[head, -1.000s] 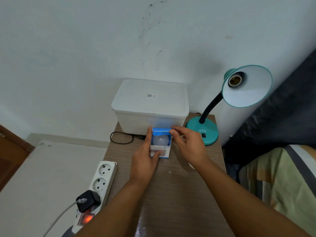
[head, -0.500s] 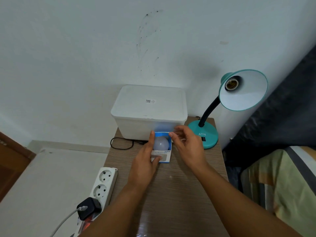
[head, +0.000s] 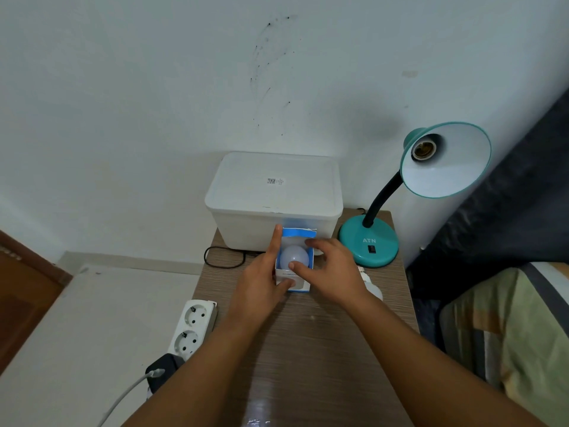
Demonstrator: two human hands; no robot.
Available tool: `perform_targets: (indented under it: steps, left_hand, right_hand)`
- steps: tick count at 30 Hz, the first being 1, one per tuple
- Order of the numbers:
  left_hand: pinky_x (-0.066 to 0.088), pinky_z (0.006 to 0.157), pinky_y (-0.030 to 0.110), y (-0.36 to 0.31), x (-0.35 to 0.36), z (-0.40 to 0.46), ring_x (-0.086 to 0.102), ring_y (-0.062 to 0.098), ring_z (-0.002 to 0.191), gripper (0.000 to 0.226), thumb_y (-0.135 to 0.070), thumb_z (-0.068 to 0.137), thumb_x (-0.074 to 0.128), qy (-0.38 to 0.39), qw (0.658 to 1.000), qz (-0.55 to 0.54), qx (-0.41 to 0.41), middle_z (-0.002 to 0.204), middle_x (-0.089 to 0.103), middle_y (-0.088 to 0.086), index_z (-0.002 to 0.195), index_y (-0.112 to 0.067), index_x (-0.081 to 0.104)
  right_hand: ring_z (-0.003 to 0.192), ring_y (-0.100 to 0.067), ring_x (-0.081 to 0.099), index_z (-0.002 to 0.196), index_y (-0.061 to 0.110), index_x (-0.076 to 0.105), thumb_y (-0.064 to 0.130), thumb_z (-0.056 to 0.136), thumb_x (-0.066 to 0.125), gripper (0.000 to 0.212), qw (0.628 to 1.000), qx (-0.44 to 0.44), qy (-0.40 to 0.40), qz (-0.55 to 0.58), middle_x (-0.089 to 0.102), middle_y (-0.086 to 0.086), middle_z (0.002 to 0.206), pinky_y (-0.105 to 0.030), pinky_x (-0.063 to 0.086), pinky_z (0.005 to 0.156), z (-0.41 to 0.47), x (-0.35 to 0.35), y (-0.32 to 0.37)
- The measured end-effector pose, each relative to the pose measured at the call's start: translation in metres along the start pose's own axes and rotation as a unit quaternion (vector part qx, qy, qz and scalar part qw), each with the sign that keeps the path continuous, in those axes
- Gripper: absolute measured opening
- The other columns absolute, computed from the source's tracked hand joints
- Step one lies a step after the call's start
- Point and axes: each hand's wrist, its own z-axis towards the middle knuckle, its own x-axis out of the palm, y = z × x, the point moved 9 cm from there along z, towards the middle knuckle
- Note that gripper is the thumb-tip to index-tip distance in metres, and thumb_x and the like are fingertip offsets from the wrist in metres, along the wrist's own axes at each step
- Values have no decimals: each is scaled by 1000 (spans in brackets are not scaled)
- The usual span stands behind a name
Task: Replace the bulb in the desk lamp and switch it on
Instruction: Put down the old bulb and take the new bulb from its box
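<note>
A small blue and white bulb box [head: 296, 236] stands open on the wooden table [head: 311, 343], with a white bulb [head: 294, 256] showing inside. My left hand [head: 261, 282] grips the box's left side, index finger up along it. Over the box's top hovers my right hand [head: 334, 272], thumb and fingers reaching around the bulb; I cannot tell whether they touch it. The teal desk lamp [head: 369, 241] stands at the table's back right, its shade [head: 446, 161] turned toward me with a bare socket [head: 424, 149]. Another white bulb [head: 371, 286] lies on the table behind my right wrist.
A white lidded plastic bin [head: 274, 195] sits against the wall behind the box. A white power strip [head: 192, 328] with a black plug [head: 163, 371] lies off the table's left edge. A black cord [head: 224, 257] loops beside the bin. Bedding [head: 508, 334] is at the right.
My right hand has moved from the box's top flap down over the opening, fingers now around the bulb. The flap stands open. My view has shifted a little.
</note>
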Motion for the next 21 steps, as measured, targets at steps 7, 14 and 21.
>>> perform_targets:
  steps: [7,14,21]
  left_hand:
    - [53,87,31,2,1,6,64,17,99,122,-26,80,81,10,1000,20,-13,124,64,7,148,-58,-16]
    - [53,91,29,1,1,7,64,15,105,123,-29,81,80,18,999,32,-16,132,61,4,147,-57,-20]
    - [53,84,24,-2,0,4,63,11,93,124,-25,81,80,21,999,28,-4,125,65,3,144,-60,-21]
  right_hand:
    - [92,-10,61,109,27,72,65,65,75,58,998,47,28,-37,69,6,111,-32,54,75,8,2,9]
    - [83,-14,65,102,25,74,53,70,78,43,992,94,74,-35,74,3,100,-40,58,78,12,4,14]
    - [86,-6,63,107,29,68,53,69,80,46,991,107,15,80,66,14,101,-25,48,66,-2,-3,11]
